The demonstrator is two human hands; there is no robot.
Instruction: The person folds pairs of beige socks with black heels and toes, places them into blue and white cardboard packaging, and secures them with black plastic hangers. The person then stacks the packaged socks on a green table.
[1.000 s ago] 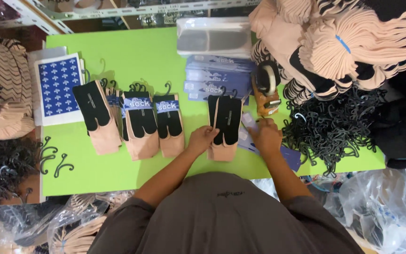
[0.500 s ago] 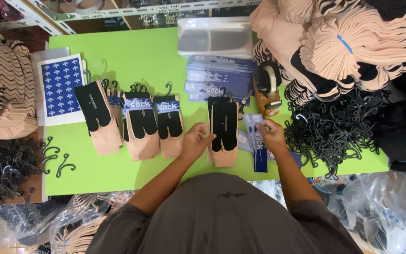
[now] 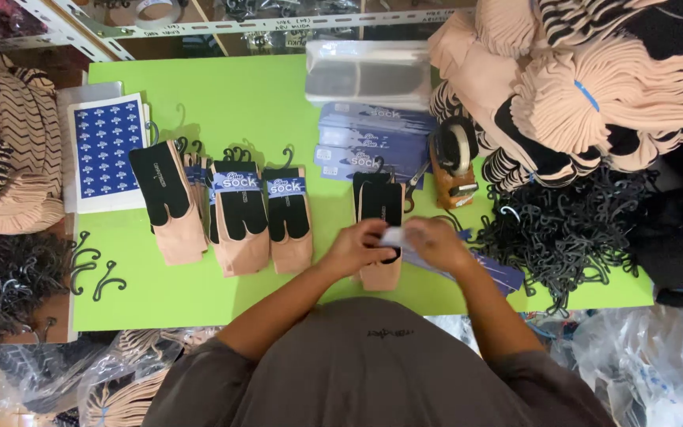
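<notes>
Green table (image 3: 278, 103) all over, and we've got our hands meeting right in the middle near the front edge. Our left hand (image 3: 357, 247) and right hand (image 3: 436, 243) are both pinching the same pale paper band (image 3: 395, 236), fingers curled onto it from either side, so both are grasping it. The band sits just over a sock pair (image 3: 379, 229), black toes and tan body, lying flat on the table and partly hidden under our hands.

Left of that we've got a row of finished pairs (image 3: 235, 217), each with a blue band across and a little black hook on top, lying side by side. Further left is a blue sticker sheet (image 3: 106, 150).

Behind the hands there's a stack of blue bands (image 3: 365, 138), a clear bag pack (image 3: 369, 73) behind those, and a tape dispenser (image 3: 452, 162) just to the right, with scissors (image 3: 414, 183) between it and the sock pair. A heap of black hooks (image 3: 571, 229) sits at the right, well under a big pile of socks (image 3: 586, 79). A few loose hooks (image 3: 92, 265) lie at the left edge.
</notes>
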